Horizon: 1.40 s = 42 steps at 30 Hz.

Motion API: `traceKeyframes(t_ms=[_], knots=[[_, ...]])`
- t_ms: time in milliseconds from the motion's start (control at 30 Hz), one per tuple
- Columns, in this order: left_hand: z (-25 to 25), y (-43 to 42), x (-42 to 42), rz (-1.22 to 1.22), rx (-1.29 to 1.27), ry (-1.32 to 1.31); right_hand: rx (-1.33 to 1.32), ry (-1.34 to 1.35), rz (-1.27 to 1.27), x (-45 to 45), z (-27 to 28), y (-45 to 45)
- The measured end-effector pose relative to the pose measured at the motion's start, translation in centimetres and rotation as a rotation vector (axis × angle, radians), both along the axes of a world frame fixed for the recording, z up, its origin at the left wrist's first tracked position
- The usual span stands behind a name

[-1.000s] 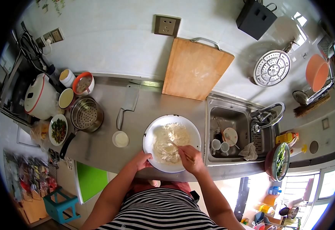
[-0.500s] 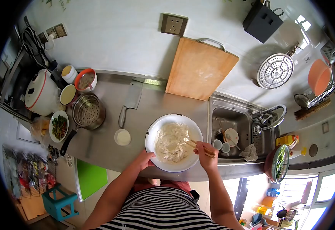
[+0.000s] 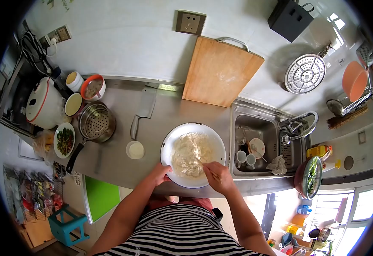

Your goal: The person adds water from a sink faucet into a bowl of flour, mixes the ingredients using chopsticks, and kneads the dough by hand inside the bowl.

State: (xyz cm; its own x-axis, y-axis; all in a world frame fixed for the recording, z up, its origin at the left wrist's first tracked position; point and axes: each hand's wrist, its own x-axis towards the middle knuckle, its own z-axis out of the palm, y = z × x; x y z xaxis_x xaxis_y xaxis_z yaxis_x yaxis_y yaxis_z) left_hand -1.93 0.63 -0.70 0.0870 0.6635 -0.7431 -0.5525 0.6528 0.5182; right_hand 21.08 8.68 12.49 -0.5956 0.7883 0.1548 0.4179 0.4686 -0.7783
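While right grip (image 3: pixel 219 177) pinches chopsticks (image 3: pixel 202 162), left grip (image 3: pixel 160 174) pinching bowl (image 3: pixel 167 146) rim, steel counter (image 3: pixel 168 112) holds cleaver (image 3: pixel 147 102), sink (image 3: pixel 269 130) rightward.

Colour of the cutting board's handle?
Silver-grey metal, on the tan wooden cutting board; the handle shows best in the head view.

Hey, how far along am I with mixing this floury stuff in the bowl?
Partway, I'd say. Done: the floury mix is in the bowl and partly clumped. In hand: your right hand holds the chopsticks in the mix, while your left hand holds the rim. Left: the mix looks loose and lumpy, not one smooth mass, so it probably needs more stirring.
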Motion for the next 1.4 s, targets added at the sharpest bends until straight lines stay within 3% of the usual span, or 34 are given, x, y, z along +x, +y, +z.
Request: traceKeyframes(t_ms=[133,200,333,533,733,933,1167,1400], knots=[[0.1,0.1,0.2,0.01,-0.008,0.032,-0.024,0.022,0.064,-1.9,-0.5,-1.3],[-0.1,0.2,0.2,0.008,-0.016,0.023,0.044,0.049,0.097,-2.2,-3.4,0.4],[1.2,0.2,0.2,-0.004,0.008,0.015,-0.059,0.16,-0.027,-1.9,-2.7,3.5],[0.1,0.1,0.1,-0.008,-0.005,0.029,-0.009,-0.006,0.0,-0.6,0.2,6.7],[0.3,0.0,0.2,0.021,0.046,-0.016,-0.012,-0.028,-0.068,2.9,-2.4,6.1],[0.7,-0.1,0.2,0.055,0.054,-0.036,-0.453,0.156,-0.438,5.3,-3.6,1.0],[0.3,0.2,-0.3,0.013,0.042,-0.057,-0.819,0.448,-0.558,4.3,-5.5,-1.2],[1.2,0.4,-0.4,-0.029,0.0,-0.038,-0.465,0.236,-0.264,-2.4,-4.4,1.9]])
